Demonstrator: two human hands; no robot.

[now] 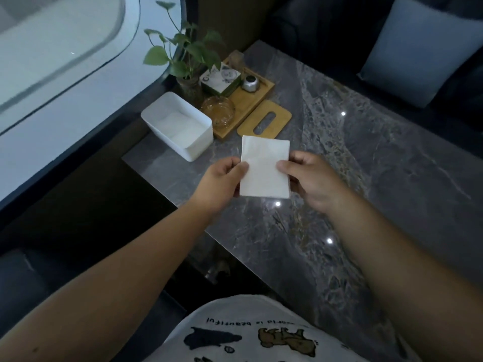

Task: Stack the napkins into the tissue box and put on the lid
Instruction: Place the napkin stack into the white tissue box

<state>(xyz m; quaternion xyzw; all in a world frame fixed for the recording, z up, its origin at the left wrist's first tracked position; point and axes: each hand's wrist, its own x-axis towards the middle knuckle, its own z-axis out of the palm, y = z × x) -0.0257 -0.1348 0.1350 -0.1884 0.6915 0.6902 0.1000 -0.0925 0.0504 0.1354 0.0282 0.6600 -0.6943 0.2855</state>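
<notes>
A folded white napkin (264,167) is held flat above the grey marble table (366,178). My left hand (222,182) pinches its left edge and my right hand (313,178) pinches its right edge. To the upper left stands the white tissue box (194,147), open on top, with white napkins (179,126) lying inside. The bamboo lid (279,113) with an oval slot lies flat on the table just beyond the held napkin, to the right of the box.
A wooden tray (247,100) behind the box carries a glass ashtray (218,109), a small green-and-white box (220,79) and a metal jar (250,83). A potted plant (183,56) stands beside it. A cushion (418,53) lies on the far sofa.
</notes>
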